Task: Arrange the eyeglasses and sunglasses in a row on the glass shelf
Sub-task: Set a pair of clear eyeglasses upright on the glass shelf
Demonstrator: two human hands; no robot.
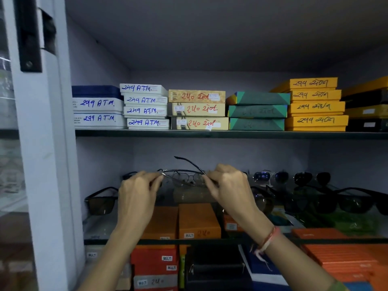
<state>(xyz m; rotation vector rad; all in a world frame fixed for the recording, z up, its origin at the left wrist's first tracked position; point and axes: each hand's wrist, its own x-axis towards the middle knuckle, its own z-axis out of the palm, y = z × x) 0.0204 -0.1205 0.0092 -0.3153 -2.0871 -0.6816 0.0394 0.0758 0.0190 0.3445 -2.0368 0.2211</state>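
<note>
A person's left hand (138, 185) and right hand (227, 181) pinch the two ends of thin-framed eyeglasses (182, 177), fingers clamped at the hinges, holding them level above the glass shelf (100, 229), seemingly to set them among sunglasses (302, 177) lining its back edge.

The eyeglasses (184, 177) are held above the glass shelf (210, 241), between the left hand (137, 193) and the right hand (227, 186), one at each end of the frame. Sunglasses (101, 201) sit on the shelf to the left; a row of sunglasses (336, 201) extends to the right. Stacked boxes (197, 109) occupy the upper shelf (231, 134). More boxes (156, 261) lie below the glass shelf.
</note>
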